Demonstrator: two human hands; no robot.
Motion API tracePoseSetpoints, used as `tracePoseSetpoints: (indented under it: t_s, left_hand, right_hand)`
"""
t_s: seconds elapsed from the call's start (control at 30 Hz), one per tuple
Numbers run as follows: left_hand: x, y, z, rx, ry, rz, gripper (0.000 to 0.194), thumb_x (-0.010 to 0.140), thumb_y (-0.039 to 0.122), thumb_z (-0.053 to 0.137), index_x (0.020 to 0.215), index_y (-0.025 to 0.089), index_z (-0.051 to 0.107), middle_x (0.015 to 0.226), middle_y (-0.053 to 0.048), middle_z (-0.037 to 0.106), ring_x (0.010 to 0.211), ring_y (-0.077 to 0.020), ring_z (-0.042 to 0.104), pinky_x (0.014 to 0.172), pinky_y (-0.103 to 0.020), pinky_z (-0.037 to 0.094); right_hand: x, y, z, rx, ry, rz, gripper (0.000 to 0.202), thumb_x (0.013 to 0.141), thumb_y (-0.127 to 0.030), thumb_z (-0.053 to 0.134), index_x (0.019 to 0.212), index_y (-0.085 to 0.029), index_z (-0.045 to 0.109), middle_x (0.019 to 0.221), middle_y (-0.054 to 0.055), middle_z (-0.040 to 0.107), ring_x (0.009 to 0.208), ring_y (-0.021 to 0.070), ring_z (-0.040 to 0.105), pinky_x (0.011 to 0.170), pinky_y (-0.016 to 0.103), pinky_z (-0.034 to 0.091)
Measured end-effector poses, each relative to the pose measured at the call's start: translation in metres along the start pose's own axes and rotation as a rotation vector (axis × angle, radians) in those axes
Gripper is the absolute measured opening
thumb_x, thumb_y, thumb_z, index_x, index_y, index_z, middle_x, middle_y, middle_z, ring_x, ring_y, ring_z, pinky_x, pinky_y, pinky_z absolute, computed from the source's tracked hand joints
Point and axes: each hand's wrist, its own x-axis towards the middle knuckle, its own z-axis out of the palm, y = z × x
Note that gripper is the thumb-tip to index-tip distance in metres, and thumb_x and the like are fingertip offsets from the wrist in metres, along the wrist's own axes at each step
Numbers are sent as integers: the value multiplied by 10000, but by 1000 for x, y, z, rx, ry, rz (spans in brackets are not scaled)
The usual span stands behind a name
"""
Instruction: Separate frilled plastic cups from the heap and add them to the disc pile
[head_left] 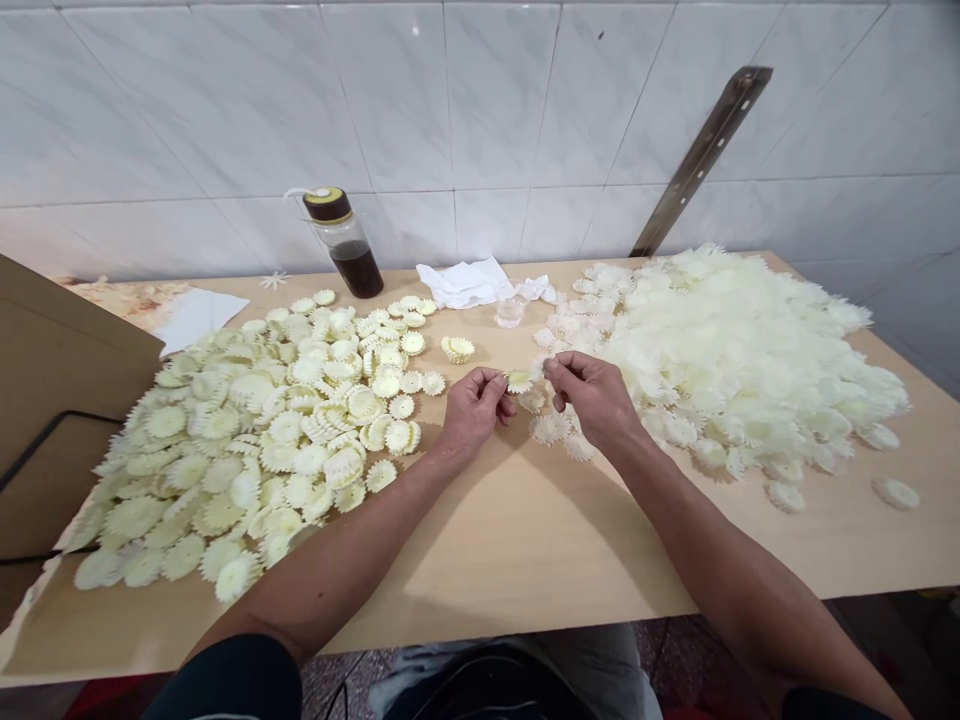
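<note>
My left hand (477,405) is closed in a pinch on the edge of a pale green scalloped flower piece (519,381), held above the middle of the table. Just to its right, my right hand (592,395) also pinches, thumb against forefinger, with a thin translucent flower petal piece (539,366) at its fingertips. The two hands are close together but apart. Beneath and beside the right hand lie several loose whitish petal pieces (551,429). A small stack of cupped flower pieces (457,348) sits beyond the left hand.
A large heap of yellowish-green flower pieces (292,430) covers the left; a heap of translucent petals (750,350) covers the right. At the back stand a dark-filled bottle (356,262), crumpled tissue (466,284), a small clear cup (511,312) and a leaning metal bar (701,160). Cardboard (67,390) borders the left.
</note>
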Motion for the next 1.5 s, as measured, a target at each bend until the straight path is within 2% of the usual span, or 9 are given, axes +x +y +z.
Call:
tracePoseSetpoints:
  t_s: [0.17,0.37,0.5,0.67,0.93,1.07,1.2,1.33,1.5]
  left_hand:
    - [3,1,-3,-22,53,-12,422,847,565,815,813,174,658,606,-23,681,511,-121,589,516,-240,486]
    - [-5,9,3,1,1,-33,398,855,546,811,838,173,674,614,-26,697,488,-122,580,492,-239,449]
    - [-5,11,3,10,23,-53,386,840,541,817,845,178,687,611,-24,698,490,-129,584,486,-242,441]
    - [-4,10,2,3,27,-59,400,832,550,831,849,174,696,618,-26,702,493,-124,585,503,-249,466]
    - [-3,7,2,-22,16,-38,398,843,545,832,841,171,695,609,-25,700,480,-118,582,503,-249,477]
    - [-5,7,4,13,16,-26,397,870,553,810,847,173,697,611,-22,694,494,-118,587,509,-243,487]
    - [-11,6,8,62,3,-9,387,895,550,791,876,172,710,604,-14,680,512,-127,599,518,-243,511]
    - [-15,2,10,140,-12,48,335,947,506,740,921,172,728,609,-4,669,517,-131,600,535,-248,521]
    - [-15,-2,10,190,24,83,261,965,443,718,926,185,730,608,5,661,533,-141,601,560,-257,510]
  right_hand:
    - [7,-10,-10,311,108,-59,443,750,-594,928,758,-228,679,742,-11,565,634,120,507,516,254,453]
    - [6,-17,-20,260,-38,-67,390,750,-566,936,797,-227,747,727,4,576,668,143,524,522,267,467]
    - [3,-22,-35,-81,64,-234,313,891,-523,816,826,-224,752,709,3,619,581,143,544,548,312,479]
    - [5,-25,-57,-615,263,-482,186,936,-414,753,887,-239,795,900,59,782,783,221,705,687,351,560]
    - [14,-14,-84,-1032,210,-378,253,967,-428,685,1002,-208,805,1003,145,779,742,271,681,819,514,553]
    - [6,-23,-67,-823,204,-391,291,1008,-465,642,947,-227,798,1011,124,797,776,255,694,815,456,558]
    - [-4,-23,-30,-598,9,-331,344,954,-543,725,1078,-229,790,997,99,818,810,247,718,745,382,563]
    - [-7,-8,-2,-572,-97,-232,408,887,-598,789,1058,-227,785,966,86,818,775,233,718,725,366,558]
    - [-9,-2,8,-540,-145,-166,342,915,-568,738,956,-230,775,890,63,800,771,223,710,698,338,538]
